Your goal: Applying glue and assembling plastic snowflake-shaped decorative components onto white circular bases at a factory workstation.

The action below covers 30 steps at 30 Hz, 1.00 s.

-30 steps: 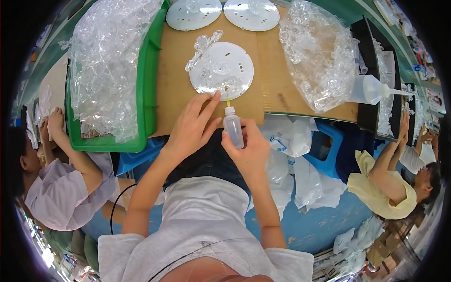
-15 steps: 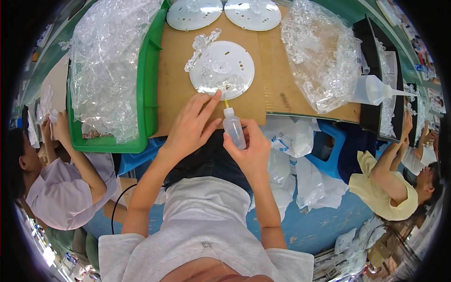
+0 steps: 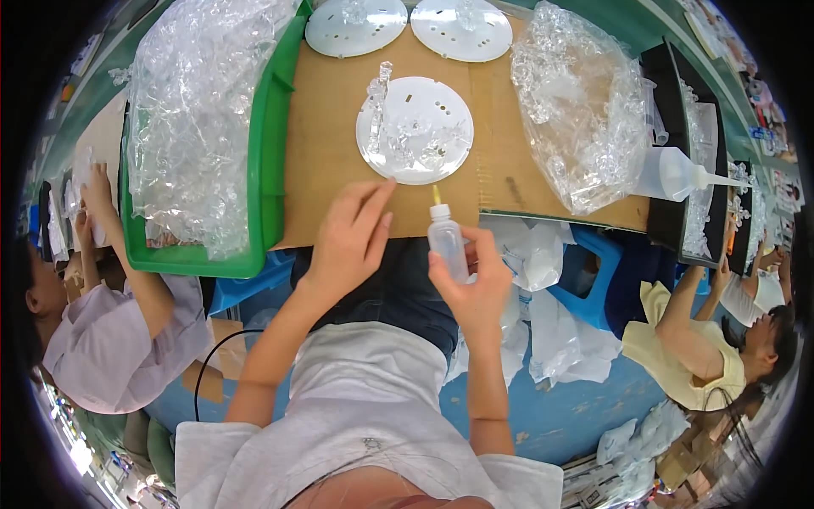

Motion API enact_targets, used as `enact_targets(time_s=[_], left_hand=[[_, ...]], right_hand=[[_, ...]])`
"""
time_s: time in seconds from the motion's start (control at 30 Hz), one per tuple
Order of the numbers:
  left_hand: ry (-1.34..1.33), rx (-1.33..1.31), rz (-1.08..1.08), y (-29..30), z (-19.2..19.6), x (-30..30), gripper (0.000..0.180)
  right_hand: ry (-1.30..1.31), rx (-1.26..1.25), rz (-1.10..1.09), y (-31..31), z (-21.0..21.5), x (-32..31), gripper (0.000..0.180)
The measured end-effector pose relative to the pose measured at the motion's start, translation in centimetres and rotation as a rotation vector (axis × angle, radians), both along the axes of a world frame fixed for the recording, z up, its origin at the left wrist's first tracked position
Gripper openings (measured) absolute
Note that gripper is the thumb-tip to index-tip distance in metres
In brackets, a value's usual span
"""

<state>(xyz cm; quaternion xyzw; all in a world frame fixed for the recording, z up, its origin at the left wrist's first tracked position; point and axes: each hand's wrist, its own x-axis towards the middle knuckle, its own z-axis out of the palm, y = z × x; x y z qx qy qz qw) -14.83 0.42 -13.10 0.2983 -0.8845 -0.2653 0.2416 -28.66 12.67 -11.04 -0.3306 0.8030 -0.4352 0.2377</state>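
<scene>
My right hand [image 3: 482, 271] grips a small translucent squeeze bottle [image 3: 447, 244] with a white cap and a thin yellowish needle tip. The tip points up, just off the near right edge of a round white disc [image 3: 424, 95] with small holes. On the disc lie clear plastic parts [image 3: 407, 146], and one long clear piece [image 3: 378, 97] juts past its upper left rim. My left hand [image 3: 349, 233] holds nothing; its fingers are apart, and the index fingertip is at the disc's near rim. Whether it touches is hard to tell.
Cardboard [image 3: 326, 127] covers the table. A green crate [image 3: 270, 170] of bagged clear parts stands left. Two more discs [image 3: 356, 42] lie at the back. Right are a clear bag [image 3: 577, 110], a larger spout bottle [image 3: 670, 174] and a black bin [image 3: 678, 225]. People sit on both sides.
The disc has turned clockwise and shifted slightly right, carrying its clear parts. My right hand has drawn the bottle right and toward me, so its tip is off the disc.
</scene>
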Motion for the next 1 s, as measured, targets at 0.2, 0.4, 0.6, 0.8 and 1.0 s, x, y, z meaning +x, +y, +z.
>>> enact_targets(time_s=[0.2,0.4,0.6,0.8,1.0], left_hand=[[-0.137,-0.171,-0.003,-2.7,-0.7,-0.5,0.053],[-0.181,-0.182,0.005,-2.7,-0.6,-0.4,0.052],[-0.156,-0.171,-0.002,-3.0,-0.5,-0.3,0.049],[-0.093,-0.128,0.027,-3.3,-0.4,0.2,0.048],[-0.128,-0.152,0.046,-3.5,-0.5,0.6,0.044]], right_hand=[[0.103,-0.040,0.064,-2.2,-1.0,0.8,0.030],[0.048,-0.020,0.095,-2.0,-1.2,1.2,0.029],[0.048,-0.020,0.095,-2.0,-1.1,1.7,0.030],[0.059,-0.027,0.109,-2.3,-1.2,2.3,0.030],[0.051,-0.029,0.111,-2.9,-1.2,2.8,0.029]])
